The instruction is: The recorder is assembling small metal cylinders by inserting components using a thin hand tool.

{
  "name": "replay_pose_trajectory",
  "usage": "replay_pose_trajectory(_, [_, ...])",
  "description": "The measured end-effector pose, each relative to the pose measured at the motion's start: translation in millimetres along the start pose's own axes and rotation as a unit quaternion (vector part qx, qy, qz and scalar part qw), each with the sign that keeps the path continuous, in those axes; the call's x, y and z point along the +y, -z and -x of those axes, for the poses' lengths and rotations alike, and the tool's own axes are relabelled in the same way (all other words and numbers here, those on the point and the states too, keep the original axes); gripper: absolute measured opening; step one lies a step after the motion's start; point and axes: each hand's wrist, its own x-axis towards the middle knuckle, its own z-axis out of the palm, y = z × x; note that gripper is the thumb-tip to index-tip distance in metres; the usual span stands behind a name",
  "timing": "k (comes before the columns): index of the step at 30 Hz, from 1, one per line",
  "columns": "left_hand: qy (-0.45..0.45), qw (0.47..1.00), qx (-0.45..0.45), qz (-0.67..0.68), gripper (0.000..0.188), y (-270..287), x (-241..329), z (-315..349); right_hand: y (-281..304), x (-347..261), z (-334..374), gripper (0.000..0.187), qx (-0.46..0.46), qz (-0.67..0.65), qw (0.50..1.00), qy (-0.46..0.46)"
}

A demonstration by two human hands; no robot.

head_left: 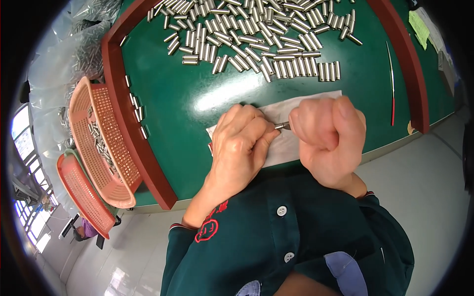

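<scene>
Over a white cloth (288,150) on the green table, my left hand (239,143) pinches a small silver metal cylinder (280,126) between thumb and fingers. Only its end shows at the fingertips. My right hand (328,138) is closed in a fist just to the right, slightly smeared by motion. A short dark piece (288,126) sticks out from under its fingers and meets the cylinder's end; whatever else the fist holds is hidden. Beyond my hands lies a big heap of loose metal cylinders (247,39), with a neat row (296,68) at its near edge.
A red-brown raised rim (131,133) borders the table, with several cylinders (136,106) along its left side. Outside it stand an orange basket of small metal parts (126,172) and a second basket (81,192). A thin red-handled tool (393,111) lies at right.
</scene>
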Motion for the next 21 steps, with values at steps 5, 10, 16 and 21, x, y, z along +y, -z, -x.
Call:
replay_pose_trajectory(5, [0.005,1.0,-0.028,0.008,0.011,5,0,-5,-7,0,-2,0.046,-0.014,0.094,0.995,-0.004])
replay_pose_trajectory(10, [-0.022,1.0,-0.007,0.001,0.011,4,0,-3,-12,0,1,0.045,-0.024,0.112,0.993,0.03])
replay_pose_trajectory(16, [-0.02,0.999,0.012,0.033,0.013,10,5,1,-6,4,2,0.041,-0.004,0.105,0.992,0.064])
replay_pose_trajectory(21, [0.136,0.777,0.022,0.615,0.008,30,3,5,1,5,4,0.041,-0.014,0.051,0.997,0.064])
